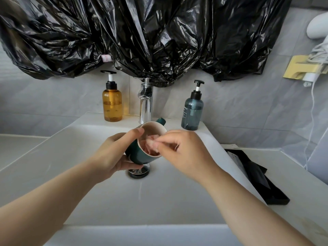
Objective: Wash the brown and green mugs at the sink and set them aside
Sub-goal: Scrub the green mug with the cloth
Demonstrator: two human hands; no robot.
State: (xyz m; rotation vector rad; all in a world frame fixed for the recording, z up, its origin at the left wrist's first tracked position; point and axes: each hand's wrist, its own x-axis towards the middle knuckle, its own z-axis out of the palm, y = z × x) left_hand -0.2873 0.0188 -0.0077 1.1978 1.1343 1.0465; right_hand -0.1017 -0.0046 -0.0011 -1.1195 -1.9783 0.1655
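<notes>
- Green mug (136, 155): held over the drain (138, 172) of the sink (71, 157), just near of the tap, mouth tilted toward the viewer. This is judged to let the inside be reached and water run off into the basin.
- Amber pump bottle (112, 105): stood on the far ledge, left of the tap.
- Left hand (113, 153): wrapped round the mug's outer wall, thumb at the rim, steadying it.
- Tap (145, 103): no stream can be made out.
- Right hand (186, 153): fingertips (150, 146) placed inside the mug, blurred. Rubbing of the inner wall is inferred. Whether the rim is pinched cannot be told.
- Blue pump bottle (192, 112): stood right of the tap.
- Brown mug: not in view.
</notes>
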